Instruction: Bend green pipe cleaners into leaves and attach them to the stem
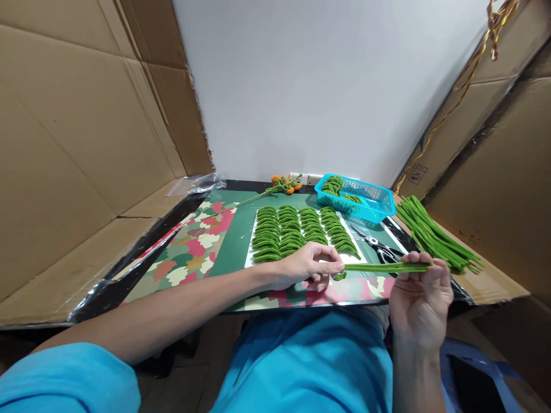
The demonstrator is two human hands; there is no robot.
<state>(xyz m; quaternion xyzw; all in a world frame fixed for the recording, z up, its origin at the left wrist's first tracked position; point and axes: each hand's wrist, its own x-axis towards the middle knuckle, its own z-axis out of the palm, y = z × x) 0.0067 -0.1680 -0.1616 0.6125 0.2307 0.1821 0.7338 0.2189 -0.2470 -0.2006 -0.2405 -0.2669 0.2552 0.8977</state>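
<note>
A folded green pipe cleaner (383, 268) is stretched level between my two hands, above the front of the table. Its left end is pinched between the thumb and fingers of my left hand (312, 267). At the right end, the fingers of my right hand (422, 292) are closed on it, palm turned up. A small green curl (340, 276) shows just under my left fingertips. Behind my left hand, several curved green pipe-cleaner leaves (290, 229) lie in columns on a white sheet (248, 258). Black-handled scissors (379, 245) lie beyond the stretched stem.
A blue plastic basket (379, 201) at the back right holds more green leaves. To its right lies a bundle of green pipe cleaners (439, 235). An orange-flowered stem (286, 184) rests at the back of the green mat (232, 241). Cardboard walls (64, 115) flank the table.
</note>
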